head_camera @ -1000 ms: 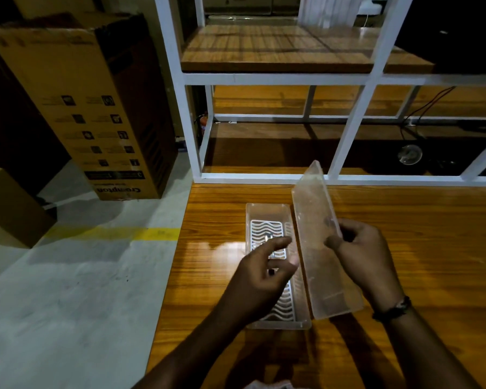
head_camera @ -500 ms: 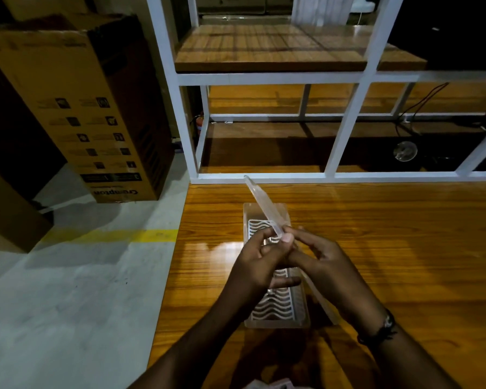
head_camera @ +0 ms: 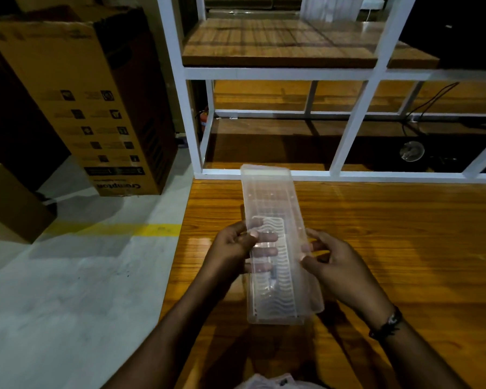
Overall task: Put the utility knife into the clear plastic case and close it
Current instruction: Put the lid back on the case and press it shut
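At the very bottom edge, a scrap of pale crumpled plastic [head_camera: 272, 382] peeks into view on a glossy wooden table [head_camera: 390, 248]. Two bare forearms reach forward from there; the right wrist wears a dark wristband [head_camera: 387, 324].

Just beyond, both hands hold a long clear plastic case [head_camera: 275, 248] over the table's left part. The left hand [head_camera: 233, 248] grips the case's left long edge, its thumb on top and its fingers showing through the clear plastic from underneath. The right hand [head_camera: 337, 265] pinches the right long edge with thumb and fingertips. The clear lid [head_camera: 270, 192] lies over the base, its far end tilted up and reaching past the table's back edge; whether it is fully shut cannot be told. Through the plastic, a white wavy-patterned insert [head_camera: 275, 276] shows, with a small dark shape [head_camera: 272, 276] on it near the middle; whether that is the utility knife cannot be told.

Behind the table stands a white metal frame [head_camera: 348, 136] with wooden shelves. A round shiny object [head_camera: 411, 151] and black cables lie on the low shelf to the right.

To the far left, on a grey floor with a yellow stripe [head_camera: 110, 229], stands a tall cardboard box [head_camera: 87, 108], with a smaller box [head_camera: 9, 203] beside it.
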Demonstrator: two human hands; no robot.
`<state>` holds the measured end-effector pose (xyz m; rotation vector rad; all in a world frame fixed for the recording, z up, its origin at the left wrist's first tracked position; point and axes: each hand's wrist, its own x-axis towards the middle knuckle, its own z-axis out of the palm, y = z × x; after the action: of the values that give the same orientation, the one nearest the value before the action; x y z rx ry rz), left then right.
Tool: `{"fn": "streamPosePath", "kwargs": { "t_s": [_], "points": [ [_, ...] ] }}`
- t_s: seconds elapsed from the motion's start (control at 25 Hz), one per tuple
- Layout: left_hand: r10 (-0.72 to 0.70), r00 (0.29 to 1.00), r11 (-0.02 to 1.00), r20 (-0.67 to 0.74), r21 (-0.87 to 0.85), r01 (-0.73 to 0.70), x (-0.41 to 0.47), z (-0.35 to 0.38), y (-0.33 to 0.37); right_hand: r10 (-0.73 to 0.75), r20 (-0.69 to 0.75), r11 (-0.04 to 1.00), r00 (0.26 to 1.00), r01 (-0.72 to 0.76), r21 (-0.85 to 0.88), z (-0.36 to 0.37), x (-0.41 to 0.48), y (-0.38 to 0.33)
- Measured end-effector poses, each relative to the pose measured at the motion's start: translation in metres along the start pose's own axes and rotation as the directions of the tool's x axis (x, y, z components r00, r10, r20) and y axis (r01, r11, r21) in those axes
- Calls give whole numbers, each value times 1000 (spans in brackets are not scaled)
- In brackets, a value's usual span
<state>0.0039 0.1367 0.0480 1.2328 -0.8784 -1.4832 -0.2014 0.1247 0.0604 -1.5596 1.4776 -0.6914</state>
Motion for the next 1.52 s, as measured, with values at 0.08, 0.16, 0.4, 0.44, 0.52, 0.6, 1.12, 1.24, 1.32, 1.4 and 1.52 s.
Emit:
{"fn": "streamPosePath", "kwargs": {
  "t_s": [0.08,0.16,0.4,0.44,0.52,0.6,1.12,1.24,1.32,1.4,1.52],
  "points": [
    [13,999,999,-46,32,-11,1,-7,-5,32,60,999,998,-32,14,0,-1,10],
    [109,986,969,-129,236,-77,3,-12,-15,54,53,995,997,-58,76,3,-2,19],
    [138,980,866,-140,498,-51,-11,-19,-35,46,-26,999,999,-47,-22,19,-3,32],
    [107,987,862,-121,505,-31,-12,-22,-36,38,-51,997,998,-42,-67,20,-2,34],
    [48,996,894,-71,449,-11,-12,-28,-38,33,-82,989,996,-44,-138,22,1,37],
    [-8,1000,902,-23,432,18,-14,-33,-39,44,-77,992,996,-53,-115,22,2,41],
    [11,983,842,-184,532,90,-15,-29,-62,87,-127,992,988,-74,99,36,0,59],
    [-61,993,880,-98,464,99,-30,-32,-62,68,-56,984,996,-58,167,34,-5,63],
    [-140,990,907,0,402,128,-40,-38,-60,69,96,958,993,-93,272,26,-11,66],
    [-165,985,921,44,365,138,-43,-45,-61,75,231,901,970,-165,401,21,-18,70],
    [-162,986,946,25,288,148,-44,-48,-65,68,256,868,964,-184,461,25,-23,77]
  ]
}}
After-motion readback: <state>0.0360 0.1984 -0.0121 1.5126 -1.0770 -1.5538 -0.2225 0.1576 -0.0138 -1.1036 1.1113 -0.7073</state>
